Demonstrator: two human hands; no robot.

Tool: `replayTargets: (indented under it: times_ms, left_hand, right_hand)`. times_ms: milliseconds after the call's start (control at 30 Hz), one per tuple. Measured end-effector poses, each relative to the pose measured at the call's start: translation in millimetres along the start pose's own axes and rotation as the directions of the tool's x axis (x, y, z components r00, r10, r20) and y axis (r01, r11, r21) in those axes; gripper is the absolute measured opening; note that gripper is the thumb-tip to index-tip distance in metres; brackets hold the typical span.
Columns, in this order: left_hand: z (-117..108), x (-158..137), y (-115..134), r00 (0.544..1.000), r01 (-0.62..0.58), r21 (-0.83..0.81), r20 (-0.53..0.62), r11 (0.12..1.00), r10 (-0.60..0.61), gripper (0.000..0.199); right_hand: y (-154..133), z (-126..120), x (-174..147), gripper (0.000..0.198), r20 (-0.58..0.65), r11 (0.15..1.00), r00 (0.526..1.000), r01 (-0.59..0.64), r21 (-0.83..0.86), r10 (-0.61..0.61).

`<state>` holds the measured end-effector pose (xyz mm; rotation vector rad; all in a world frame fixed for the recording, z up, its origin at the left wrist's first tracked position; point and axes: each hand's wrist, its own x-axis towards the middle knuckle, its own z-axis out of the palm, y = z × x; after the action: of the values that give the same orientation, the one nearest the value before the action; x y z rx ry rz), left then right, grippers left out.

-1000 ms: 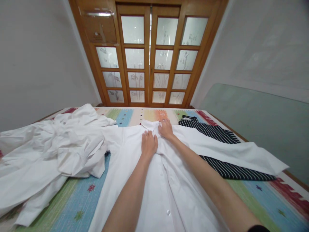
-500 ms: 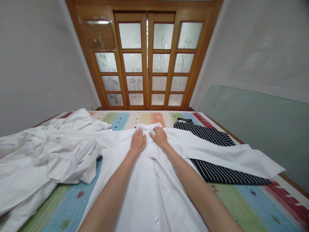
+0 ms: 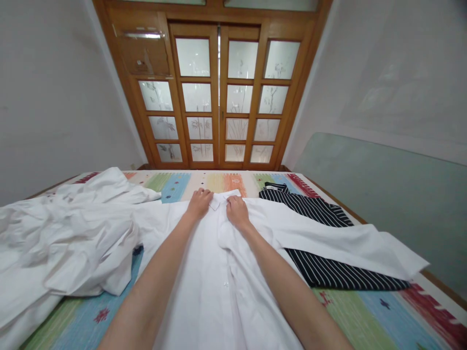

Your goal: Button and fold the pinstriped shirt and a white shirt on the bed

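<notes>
Head view: looking down on a white shirt (image 3: 204,291) spread buttons-up across the middle of a patterned cover (image 3: 350,311), with its collar (image 3: 216,202) near the far edge. Left hand (image 3: 200,203) at the left end of the collar, right hand (image 3: 238,212) at the other, both with bent fingers; cannot tell whether gripping or only resting. On the right, a sleeve (image 3: 328,238) laid over a striped garment (image 3: 317,272) and stretched towards the right edge, near a pale green panel (image 3: 383,184). By the left edge, rumpled white cloth (image 3: 83,248). Beyond the far edge, paned wooden doors (image 3: 224,97).
</notes>
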<state>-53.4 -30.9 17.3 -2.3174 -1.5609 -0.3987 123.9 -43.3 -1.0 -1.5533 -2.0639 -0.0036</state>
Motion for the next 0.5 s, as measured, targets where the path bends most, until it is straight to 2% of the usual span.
replayTargets:
  times_ms: [67, 133, 300, 500]
  left_hand:
    - [-1.6, 5.5, -3.7, 0.995, -0.083, 0.043, 0.066, 0.996, 0.080, 0.029]
    - [-2.5, 10.4, -6.1, 0.992, -0.090, 0.059, 0.096, 0.994, 0.084, 0.024]
    - [0.7, 19.8, -11.0, 0.996, 0.008, 0.020, 0.086, 1.000, -0.010, 0.015]
    - [10.7, 25.6, -18.5, 0.993, 0.098, 0.010, 0.068, 0.995, -0.099, 0.018]
  right_hand:
    - [-0.1, 0.2, 0.3, 0.029, -0.007, 1.000, 1.000, 0.003, -0.001, -0.003]
    - [0.2, 0.4, 0.7, 0.029, -0.009, 1.000, 1.000, 0.006, -0.004, -0.007]
    - [1.1, 1.5, 1.5, 0.028, -0.003, 1.000, 1.000, 0.020, -0.016, -0.020]
    - [1.1, 2.0, 1.6, 0.029, 0.000, 0.999, 0.999, 0.039, 0.023, -0.039]
